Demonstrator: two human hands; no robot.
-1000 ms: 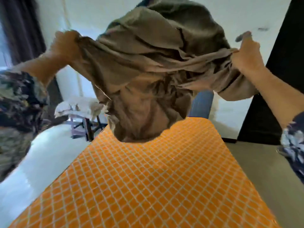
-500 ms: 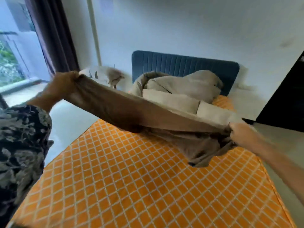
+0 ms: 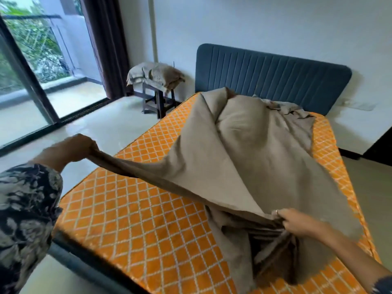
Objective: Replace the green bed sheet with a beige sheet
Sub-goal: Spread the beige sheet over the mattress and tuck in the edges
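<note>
Since a second ago the beige sheet (image 3: 244, 158) has dropped from overhead onto the orange mattress (image 3: 148, 219), billowing toward the blue headboard (image 3: 273, 75), with left hand (image 3: 70, 148) and right hand (image 3: 297, 223) each clamped on its near edge, so spreading is under way.

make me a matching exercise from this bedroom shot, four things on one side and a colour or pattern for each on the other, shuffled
Things:
1. beige sheet
2. mattress
3. headboard
4. curtain

Colours or patterns:
A. blue with vertical ribs
B. dark brown
C. orange with a white diamond grid
D. plain beige

Pairs: 1-D, 2-C, 3-A, 4-B

The left hand and the right hand each grip an edge of the beige sheet above the mattress.
</note>
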